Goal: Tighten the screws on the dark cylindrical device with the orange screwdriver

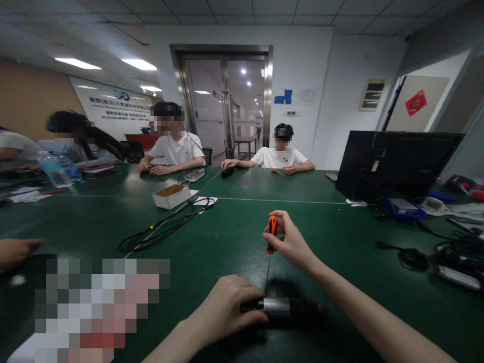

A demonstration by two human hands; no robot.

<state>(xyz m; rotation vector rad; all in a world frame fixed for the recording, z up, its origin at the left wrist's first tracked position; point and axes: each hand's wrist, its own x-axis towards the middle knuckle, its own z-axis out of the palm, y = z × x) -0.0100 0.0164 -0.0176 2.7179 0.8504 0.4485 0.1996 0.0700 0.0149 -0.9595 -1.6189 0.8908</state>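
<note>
My right hand (290, 243) is closed around the orange and black handle of a screwdriver (270, 233), held upright with its thin shaft pointing down. The tip meets a black and silver cylindrical device (284, 306) lying on the green table (234, 237). My left hand (227, 308) is wrapped over the left end of that device and holds it down on the table near the front edge.
A small open cardboard box (171, 195) and a loop of black cables (166, 226) lie ahead to the left. A black monitor (393, 162) stands at the right with cables and gear around it. Three people sit at the far side. Another person's hand (17, 251) rests at the left edge.
</note>
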